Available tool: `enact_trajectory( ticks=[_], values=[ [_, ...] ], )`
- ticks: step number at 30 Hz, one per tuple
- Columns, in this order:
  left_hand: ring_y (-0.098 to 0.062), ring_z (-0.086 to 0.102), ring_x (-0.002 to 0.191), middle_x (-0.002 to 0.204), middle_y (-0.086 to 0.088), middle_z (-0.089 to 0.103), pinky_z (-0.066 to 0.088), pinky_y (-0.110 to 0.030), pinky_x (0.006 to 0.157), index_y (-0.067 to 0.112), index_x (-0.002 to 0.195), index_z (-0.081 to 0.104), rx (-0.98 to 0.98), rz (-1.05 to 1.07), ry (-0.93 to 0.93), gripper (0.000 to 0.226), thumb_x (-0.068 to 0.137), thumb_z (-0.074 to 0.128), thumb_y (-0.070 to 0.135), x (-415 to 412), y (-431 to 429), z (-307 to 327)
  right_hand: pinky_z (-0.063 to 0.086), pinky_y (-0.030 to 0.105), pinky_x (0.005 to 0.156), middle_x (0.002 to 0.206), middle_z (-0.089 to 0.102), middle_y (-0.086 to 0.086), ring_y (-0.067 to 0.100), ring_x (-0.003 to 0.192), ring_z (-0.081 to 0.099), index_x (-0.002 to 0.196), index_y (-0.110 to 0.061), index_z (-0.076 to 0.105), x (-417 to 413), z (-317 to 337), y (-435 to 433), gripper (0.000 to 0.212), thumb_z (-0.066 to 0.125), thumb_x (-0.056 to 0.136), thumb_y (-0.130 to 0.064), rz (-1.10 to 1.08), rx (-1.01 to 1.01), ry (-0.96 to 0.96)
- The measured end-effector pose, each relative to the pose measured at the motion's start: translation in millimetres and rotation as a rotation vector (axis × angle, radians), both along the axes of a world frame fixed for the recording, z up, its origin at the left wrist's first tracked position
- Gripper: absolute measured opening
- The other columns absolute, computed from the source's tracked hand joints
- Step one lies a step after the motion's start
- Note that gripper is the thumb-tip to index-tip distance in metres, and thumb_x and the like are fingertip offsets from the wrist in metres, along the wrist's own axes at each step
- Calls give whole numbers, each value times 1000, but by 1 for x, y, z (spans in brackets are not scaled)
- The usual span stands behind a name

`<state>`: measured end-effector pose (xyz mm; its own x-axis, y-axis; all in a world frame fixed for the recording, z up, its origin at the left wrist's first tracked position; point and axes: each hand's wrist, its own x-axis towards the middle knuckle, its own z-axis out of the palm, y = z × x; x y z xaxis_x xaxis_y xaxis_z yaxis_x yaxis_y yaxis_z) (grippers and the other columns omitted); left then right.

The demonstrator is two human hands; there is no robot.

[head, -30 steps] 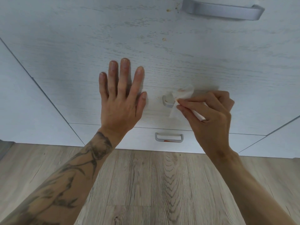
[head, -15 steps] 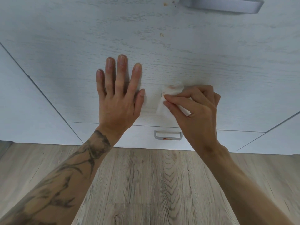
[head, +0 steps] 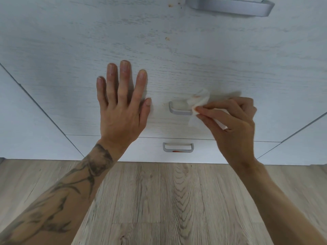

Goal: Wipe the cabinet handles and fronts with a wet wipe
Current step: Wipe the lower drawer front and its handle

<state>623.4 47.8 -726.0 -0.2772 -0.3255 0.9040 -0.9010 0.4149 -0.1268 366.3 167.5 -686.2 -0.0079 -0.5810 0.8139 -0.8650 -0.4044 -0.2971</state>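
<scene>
Right grip [head: 233,128] pinches a crumpled wet wipe [head: 200,101] between thumb and forefinger, the other fingers curled. The wipe is pressed on the right end of the small middle handle [head: 179,111]. Left grip [head: 122,110] is spread flat, palm on the drawer front [head: 177,68] just left of that handle, holding nothing. Lower handle [head: 177,147] shows a red smear. Brown specks [head: 167,38] sit below the top handle [head: 230,7].

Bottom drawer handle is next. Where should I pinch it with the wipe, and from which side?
Pinch the straight front bar of the bottom handle mid-span, coming from above: the gap between bar and drawer front lies open that way, so fingers under the wipe can likely slip behind. The red smear sits on the bar's outer edge.
</scene>
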Motion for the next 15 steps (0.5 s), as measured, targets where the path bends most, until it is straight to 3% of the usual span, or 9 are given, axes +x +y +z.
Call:
enact_trajectory(
  ticks=[7,12,15],
  values=[
    [-49,13,153,166,-24,14,0,-55,132,17,170,-3,8,-2,-6,76,113,43,39,0,3,2,46,57,85,102,75,-5,29,105,53,105,-18,84,9,-6,7,13,81,94,-25,-90,9,-159],
    [-46,8,159,166,-23,13,0,-55,132,17,170,-4,14,-12,-6,77,114,43,40,0,3,2,30,29,96,94,70,-10,18,104,51,105,-24,84,51,-1,-2,15,81,92,-32,-100,20,-157],
    [-38,-6,164,168,-22,10,0,-55,132,18,170,-4,21,-10,1,77,113,44,40,0,3,2,29,31,96,91,69,-10,21,101,54,103,-26,84,62,2,-2,15,81,91,-35,-119,31,-175]
  ],
)
